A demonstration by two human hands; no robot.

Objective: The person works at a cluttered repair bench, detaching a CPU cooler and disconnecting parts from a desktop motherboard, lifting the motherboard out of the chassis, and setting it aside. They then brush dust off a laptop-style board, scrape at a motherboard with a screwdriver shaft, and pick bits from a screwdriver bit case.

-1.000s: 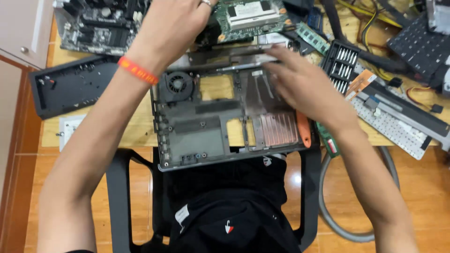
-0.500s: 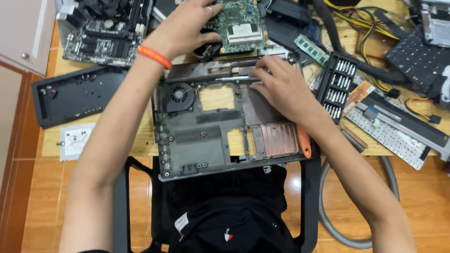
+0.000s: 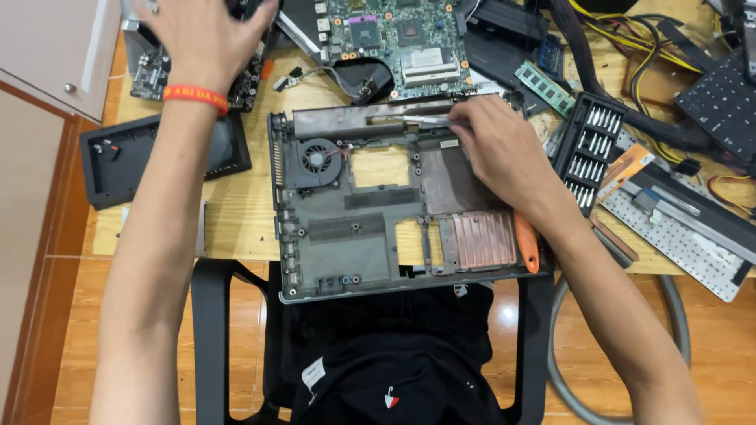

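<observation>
Left hand (image 3: 206, 39) fingers cut off at top edge; grasp unclear.

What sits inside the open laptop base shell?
Inside the laptop base shell sit a round cooling fan and copper fins. The right hand covers the top-right corner.

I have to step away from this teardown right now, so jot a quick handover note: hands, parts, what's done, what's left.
Left hand: reached out to the far left, resting on a dark circuit board; what it grips is hidden.
Right hand: on the laptop base shell, fingertips at a silver metal piece by the top edge.
Done: green motherboard is out, lying behind the shell.
Left: cooling fan and copper heatsink are in the shell.
Bit set sits to the right.
</observation>
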